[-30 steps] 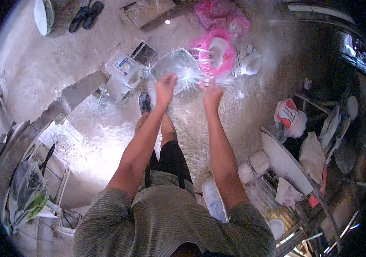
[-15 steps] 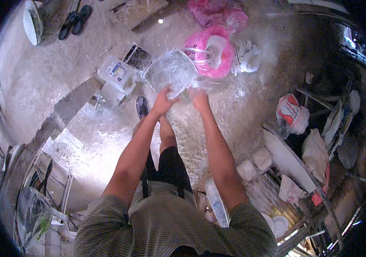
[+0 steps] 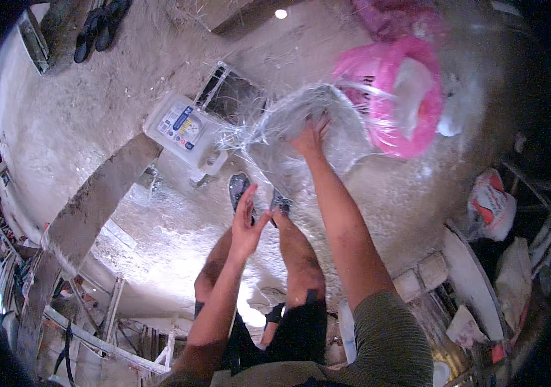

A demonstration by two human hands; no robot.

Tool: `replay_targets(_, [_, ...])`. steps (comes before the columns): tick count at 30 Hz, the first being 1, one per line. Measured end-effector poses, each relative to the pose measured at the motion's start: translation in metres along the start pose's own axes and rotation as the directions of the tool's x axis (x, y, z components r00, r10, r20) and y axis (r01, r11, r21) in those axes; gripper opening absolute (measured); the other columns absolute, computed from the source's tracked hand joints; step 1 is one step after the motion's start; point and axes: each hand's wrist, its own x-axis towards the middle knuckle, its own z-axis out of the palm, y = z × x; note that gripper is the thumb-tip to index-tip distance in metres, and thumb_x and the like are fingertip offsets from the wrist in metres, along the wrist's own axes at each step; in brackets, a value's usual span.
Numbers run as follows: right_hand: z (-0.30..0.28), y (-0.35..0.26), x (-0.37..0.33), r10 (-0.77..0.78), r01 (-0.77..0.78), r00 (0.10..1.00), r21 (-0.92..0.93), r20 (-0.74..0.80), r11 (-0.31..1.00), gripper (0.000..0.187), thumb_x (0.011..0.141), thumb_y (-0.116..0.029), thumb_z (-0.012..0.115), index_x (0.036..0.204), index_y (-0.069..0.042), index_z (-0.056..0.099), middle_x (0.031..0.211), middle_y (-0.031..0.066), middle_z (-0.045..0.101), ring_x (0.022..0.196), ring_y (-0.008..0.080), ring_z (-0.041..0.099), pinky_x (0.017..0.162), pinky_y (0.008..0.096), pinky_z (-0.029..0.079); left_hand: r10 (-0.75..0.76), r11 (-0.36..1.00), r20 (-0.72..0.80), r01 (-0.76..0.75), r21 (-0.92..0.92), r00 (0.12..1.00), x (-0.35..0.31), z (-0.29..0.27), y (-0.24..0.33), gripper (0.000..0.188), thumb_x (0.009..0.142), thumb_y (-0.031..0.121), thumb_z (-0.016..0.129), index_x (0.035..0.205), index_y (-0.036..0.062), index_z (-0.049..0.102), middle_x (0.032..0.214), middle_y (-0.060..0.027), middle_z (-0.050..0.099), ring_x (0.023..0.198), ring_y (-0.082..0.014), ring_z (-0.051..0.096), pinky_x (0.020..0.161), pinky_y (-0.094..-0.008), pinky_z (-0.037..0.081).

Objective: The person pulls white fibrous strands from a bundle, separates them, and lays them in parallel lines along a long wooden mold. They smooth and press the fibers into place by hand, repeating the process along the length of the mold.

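At the clear plastic sheeting (image 3: 343, 155) on the floor (image 3: 94, 116) ahead of the shoes (image 3: 238, 189): right hand (image 3: 311, 137) with fingers apart, probably to hold it spread; nearer the body, empty left hand (image 3: 247, 227) with thumb parted from fingers; alongside, pink bag (image 3: 382, 122) and jug (image 3: 182, 126).

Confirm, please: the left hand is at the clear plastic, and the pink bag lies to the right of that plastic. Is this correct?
Not quite: the head view shows the right hand at the clear plastic, not the left hand. The pink bag does lie to its right.
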Motion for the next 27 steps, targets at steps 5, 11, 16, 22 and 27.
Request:
replay_targets(5, [0.121, 0.2, 0.076, -0.209, 0.011, 0.952, -0.657, -0.224, 0.754, 0.084, 0.088, -0.059, 0.053, 0.155, -0.013, 0.03, 0.16, 0.0221, 0.02, 0.144, 0.0544, 0.014, 0.115, 0.0707, 0.002, -0.093, 0.972, 0.182, 0.129, -0.196, 0.979, 0.02, 0.025, -0.027, 0.069, 0.091, -0.001, 0.063, 0.151, 0.0065, 0.03, 0.153, -0.0136, 0.038, 0.143, -0.0248, 0.035, 0.118, -0.0397, 0.026])
replay_targets(11, [0.049, 0.066, 0.04, -0.006, 0.003, 0.999, -0.049, -0.053, 0.999, 0.06, 0.087, -0.025, 0.063, 0.14, -0.006, 0.045, 0.132, 0.0232, 0.053, 0.123, 0.0389, 0.049, 0.104, 0.0509, 0.037, -0.032, 0.999, 0.044, 0.033, -0.018, 0.999, 0.008, 0.017, -0.02, 0.067, 0.091, 0.001, 0.064, 0.15, 0.0061, 0.032, 0.148, -0.014, 0.044, 0.14, -0.0246, 0.039, 0.116, -0.0397, 0.028])
replay_targets(16, [-0.053, 0.06, -0.056, -0.092, 0.143, 0.973, 0.238, -0.211, 0.961, 0.05, 0.074, 0.005, 0.062, 0.124, -0.002, 0.059, 0.126, 0.0238, 0.058, 0.112, 0.042, 0.058, 0.094, 0.0454, 0.049, 0.105, 0.994, 0.048, -0.105, 0.001, 0.993, 0.008, 0.035, 0.028, 0.07, 0.088, 0.008, 0.072, 0.147, 0.0048, 0.035, 0.144, -0.0121, 0.049, 0.135, -0.0229, 0.044, 0.114, -0.0407, 0.03])
replay_targets(22, [-0.169, 0.04, -0.135, -0.156, 0.297, 0.92, 0.378, -0.36, 0.877, 0.045, 0.068, 0.012, 0.058, 0.111, -0.002, 0.067, 0.127, 0.0182, 0.059, 0.118, 0.0368, 0.058, 0.098, 0.042, 0.048, 0.483, 0.683, 0.296, -0.566, 0.462, 0.824, 0.018, 0.057, 0.171, 0.107, 0.07, 0.031, 0.088, 0.153, 0.0067, 0.025, 0.157, -0.0168, 0.029, 0.148, -0.0339, 0.022, 0.12, -0.048, 0.018])
replay_targets(27, [-0.261, 0.016, -0.19, -0.205, 0.36, 0.914, 0.466, -0.35, 0.808, 0.033, 0.071, 0.011, 0.061, 0.101, -0.001, 0.069, 0.126, 0.0185, 0.06, 0.117, 0.0359, 0.059, 0.098, 0.0388, 0.049, 0.363, 0.359, 0.666, -0.757, 0.546, 0.652, 0.024, 0.072, 0.204, 0.144, 0.047, 0.063, 0.089, 0.156, 0.0048, 0.015, 0.161, -0.0218, 0.015, 0.15, -0.0419, 0.004, 0.121, -0.0545, 0.009])
